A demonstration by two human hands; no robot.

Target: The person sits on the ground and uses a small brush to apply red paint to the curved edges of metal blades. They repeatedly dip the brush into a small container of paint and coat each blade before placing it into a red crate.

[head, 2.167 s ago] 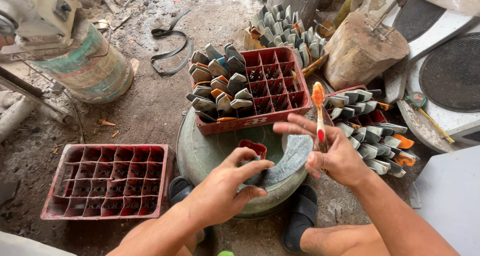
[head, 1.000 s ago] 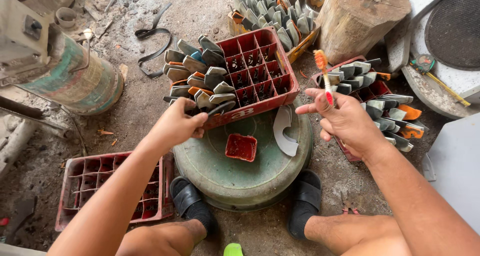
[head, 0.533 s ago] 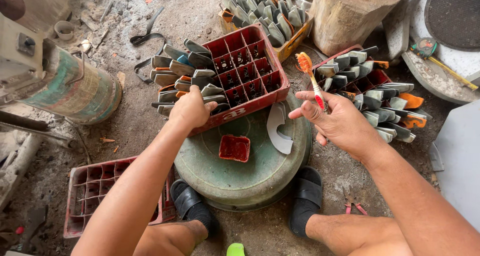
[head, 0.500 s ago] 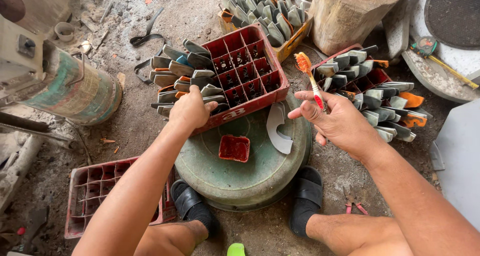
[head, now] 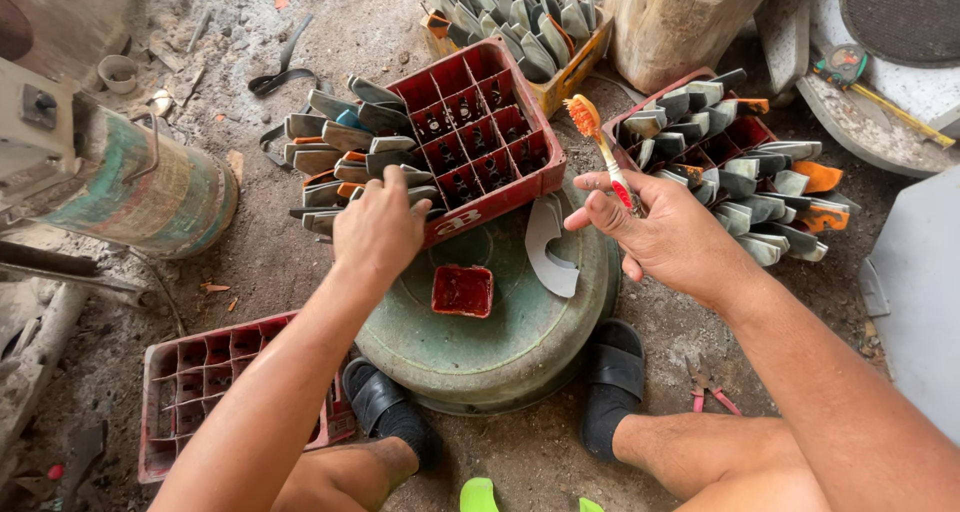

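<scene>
Fingertips of the left hand are hidden among the grey pieces in the red crate; any grasp cannot be told. The yellow crate and tree stump are cut off by the top edge. The toothbrush handle is covered by the right hand.

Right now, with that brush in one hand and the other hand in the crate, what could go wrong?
The left hand reaches among grey curved pieces packed in the red crate, which hangs over the round green stand's edge; pulling one might tip it. The right hand holds an orange-bristled toothbrush above the small red dish, so drips could land on the loose grey piece.
</scene>
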